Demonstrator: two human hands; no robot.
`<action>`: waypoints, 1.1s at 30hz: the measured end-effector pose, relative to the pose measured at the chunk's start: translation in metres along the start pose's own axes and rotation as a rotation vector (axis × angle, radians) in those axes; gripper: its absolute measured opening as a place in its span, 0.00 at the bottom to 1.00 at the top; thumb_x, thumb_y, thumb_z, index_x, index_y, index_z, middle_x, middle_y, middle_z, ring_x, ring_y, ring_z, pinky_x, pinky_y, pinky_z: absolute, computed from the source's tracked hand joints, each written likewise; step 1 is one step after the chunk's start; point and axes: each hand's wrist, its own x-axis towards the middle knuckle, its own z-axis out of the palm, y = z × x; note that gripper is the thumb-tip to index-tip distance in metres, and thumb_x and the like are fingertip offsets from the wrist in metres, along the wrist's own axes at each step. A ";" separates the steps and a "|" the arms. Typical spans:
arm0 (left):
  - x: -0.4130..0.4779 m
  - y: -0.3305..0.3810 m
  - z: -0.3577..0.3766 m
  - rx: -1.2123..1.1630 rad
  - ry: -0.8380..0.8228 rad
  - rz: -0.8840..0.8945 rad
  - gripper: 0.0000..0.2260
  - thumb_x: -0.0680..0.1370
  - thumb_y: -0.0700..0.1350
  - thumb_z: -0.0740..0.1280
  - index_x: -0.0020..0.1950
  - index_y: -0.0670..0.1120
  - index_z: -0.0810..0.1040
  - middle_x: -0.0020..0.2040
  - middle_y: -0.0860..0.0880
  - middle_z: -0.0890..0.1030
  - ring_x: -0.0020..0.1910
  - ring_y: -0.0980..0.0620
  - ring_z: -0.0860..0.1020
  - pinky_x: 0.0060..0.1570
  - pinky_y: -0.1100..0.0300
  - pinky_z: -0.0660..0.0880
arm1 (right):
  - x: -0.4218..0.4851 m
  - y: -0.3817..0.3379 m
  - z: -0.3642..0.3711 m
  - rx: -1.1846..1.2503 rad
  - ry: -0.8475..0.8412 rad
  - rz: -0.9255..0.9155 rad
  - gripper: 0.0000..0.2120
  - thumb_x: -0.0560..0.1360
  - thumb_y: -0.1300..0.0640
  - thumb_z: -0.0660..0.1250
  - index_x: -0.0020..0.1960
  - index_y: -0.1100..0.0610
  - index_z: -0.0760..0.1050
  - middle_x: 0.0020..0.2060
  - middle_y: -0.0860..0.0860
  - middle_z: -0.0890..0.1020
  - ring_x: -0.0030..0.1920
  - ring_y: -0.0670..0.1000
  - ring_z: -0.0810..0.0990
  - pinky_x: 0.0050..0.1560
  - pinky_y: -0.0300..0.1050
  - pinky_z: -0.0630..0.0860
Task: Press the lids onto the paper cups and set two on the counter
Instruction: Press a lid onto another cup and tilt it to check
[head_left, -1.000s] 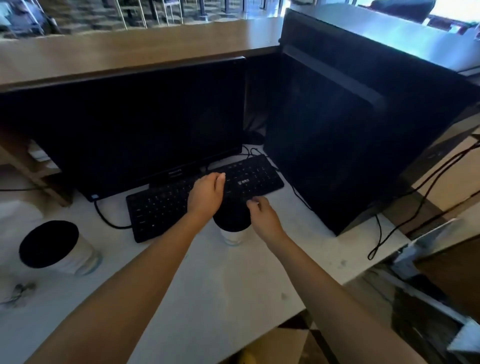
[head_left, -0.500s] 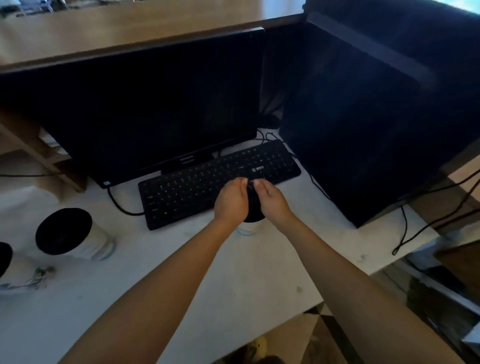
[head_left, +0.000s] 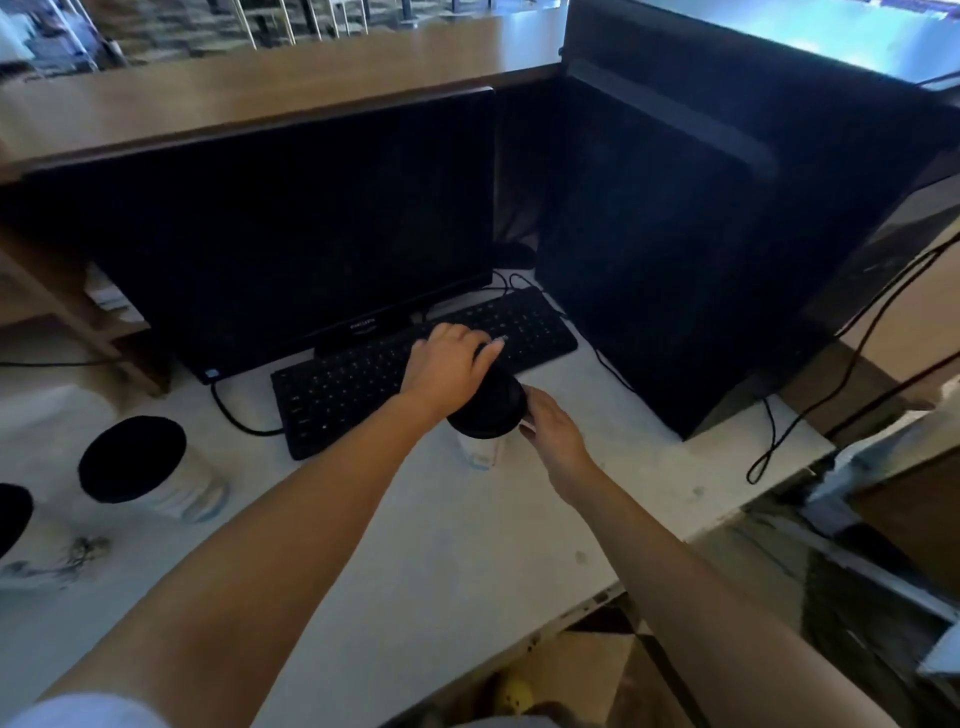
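1. The left hand (head_left: 449, 364) is lying palm-down on the black lid (head_left: 491, 413). Its fingers are nearly straight and are reaching past the lid's far edge over the keyboard (head_left: 353, 384). It is gripping nothing.
2. The right hand (head_left: 550, 428) is holding the paper cup (head_left: 480, 451) from its right side. The thumb is lying along the lid's rim and the fingers are curling against the white wall just beneath it.
3. The paper cup is standing upright on the white desk (head_left: 389, 571), just in front of the right half of the keyboard. The lid is sitting on its mouth; whether it is fully seated cannot be told.
4. A second lidded cup (head_left: 135, 460) is standing on the desk well to the left, near the keyboard's left end but apart from it. Its lid is black and its wall is white.
5. Part of a third cup (head_left: 13, 512), also dark-topped, is showing at the left edge of the view.
6. A dark monitor (head_left: 291, 234) is standing directly behind the keyboard. A second dark screen unit (head_left: 675, 260) is standing at an angle to its right, with black cables (head_left: 769, 452) trailing over the desk's right end.
7. A wooden counter (head_left: 260, 88) is running behind and above the monitor.
8. A small tangled item (head_left: 78, 551) is lying near the third cup, too blurred to identify.
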 end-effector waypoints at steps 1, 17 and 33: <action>-0.001 0.005 -0.001 0.001 -0.002 0.006 0.21 0.81 0.58 0.50 0.67 0.49 0.73 0.65 0.48 0.75 0.68 0.48 0.67 0.63 0.48 0.65 | 0.000 0.005 -0.006 -0.009 -0.052 -0.005 0.18 0.81 0.60 0.52 0.70 0.56 0.67 0.67 0.52 0.72 0.65 0.49 0.71 0.67 0.45 0.66; -0.009 0.026 0.030 0.102 -0.086 0.013 0.19 0.81 0.54 0.50 0.69 0.51 0.69 0.66 0.51 0.72 0.66 0.50 0.67 0.56 0.51 0.68 | 0.046 0.035 -0.016 -0.397 -0.548 0.012 0.46 0.69 0.57 0.75 0.76 0.52 0.49 0.72 0.47 0.63 0.70 0.43 0.62 0.66 0.37 0.63; 0.007 0.010 -0.071 -0.147 -0.028 -0.105 0.27 0.80 0.61 0.46 0.66 0.46 0.72 0.62 0.42 0.77 0.59 0.44 0.76 0.52 0.54 0.71 | 0.014 -0.037 0.003 -0.247 -0.324 -0.033 0.32 0.67 0.57 0.76 0.67 0.52 0.66 0.55 0.46 0.78 0.53 0.46 0.78 0.49 0.40 0.77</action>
